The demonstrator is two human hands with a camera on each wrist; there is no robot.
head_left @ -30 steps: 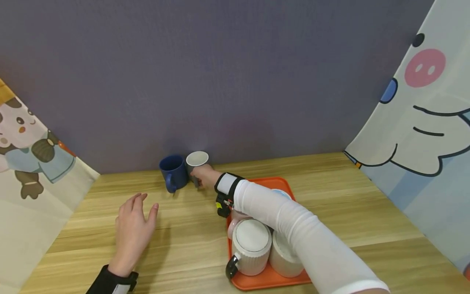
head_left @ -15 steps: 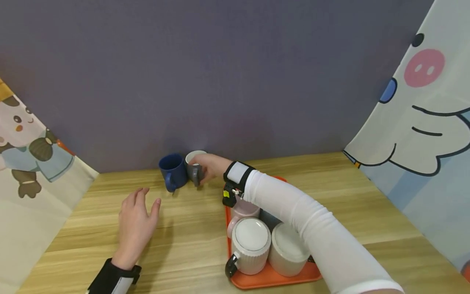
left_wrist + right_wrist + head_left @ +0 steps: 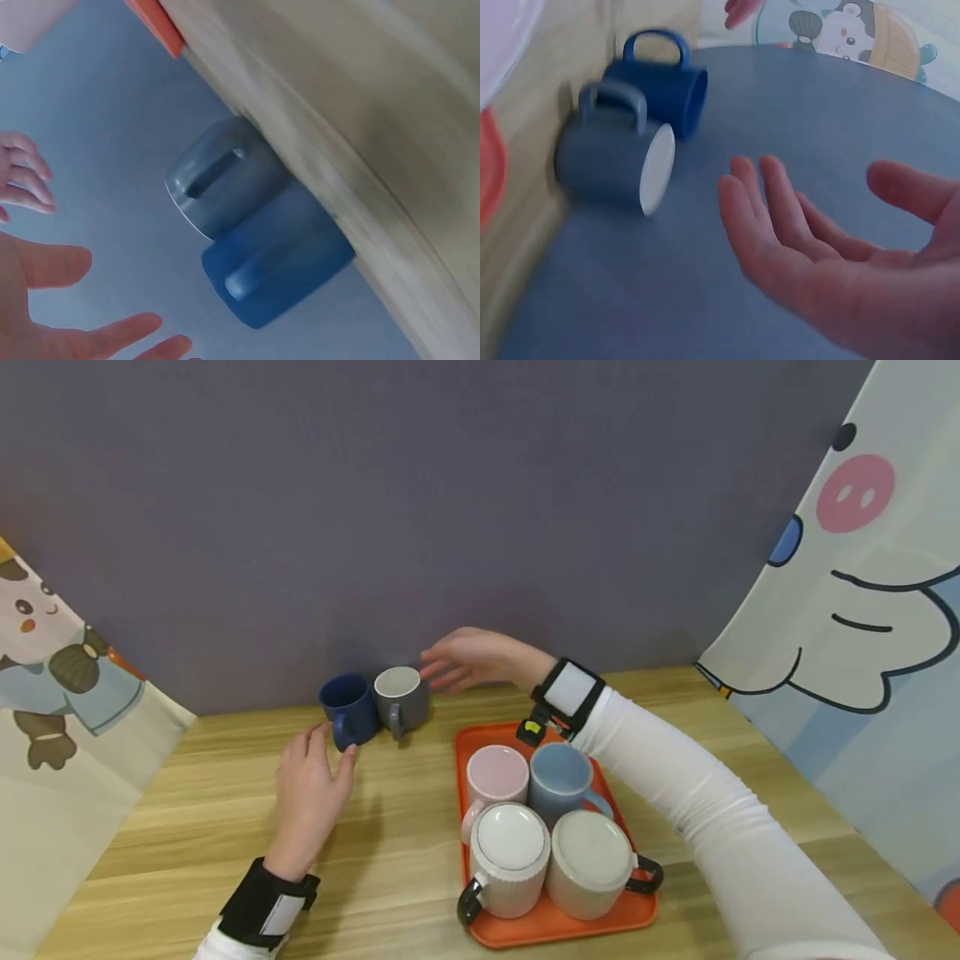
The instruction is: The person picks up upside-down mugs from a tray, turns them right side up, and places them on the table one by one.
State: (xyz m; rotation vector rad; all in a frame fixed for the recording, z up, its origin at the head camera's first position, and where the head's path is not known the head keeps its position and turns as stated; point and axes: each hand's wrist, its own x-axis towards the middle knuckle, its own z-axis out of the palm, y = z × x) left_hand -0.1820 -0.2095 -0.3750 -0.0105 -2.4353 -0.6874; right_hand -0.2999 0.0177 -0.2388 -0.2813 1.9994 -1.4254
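Note:
A dark blue mug (image 3: 358,714) and a grey mug with a white inside (image 3: 411,706) stand upright side by side at the back of the table, handles toward me. My left hand (image 3: 311,797) is in front of the blue mug, fingers spread and holding nothing; the left wrist view shows a gap between it and the blue mug (image 3: 281,251). Just right of the grey mug's rim hovers my right hand (image 3: 480,657), fingers loosely extended. In the right wrist view that hand (image 3: 832,270) is apart from the grey mug (image 3: 604,161) and holds nothing.
An orange tray (image 3: 525,935) lies front right. On it are a pink mug (image 3: 495,789), a light blue mug (image 3: 555,797), a white ribbed mug (image 3: 510,885) and a cream mug (image 3: 585,889); the last two stand bottom up. A grey wall (image 3: 480,510) closes the back.
My right hand has left the grey mug's handle, passed over its rim and moved right and up. The left hand has come forward toward the blue mug. The grey mug's handle has turned slightly.

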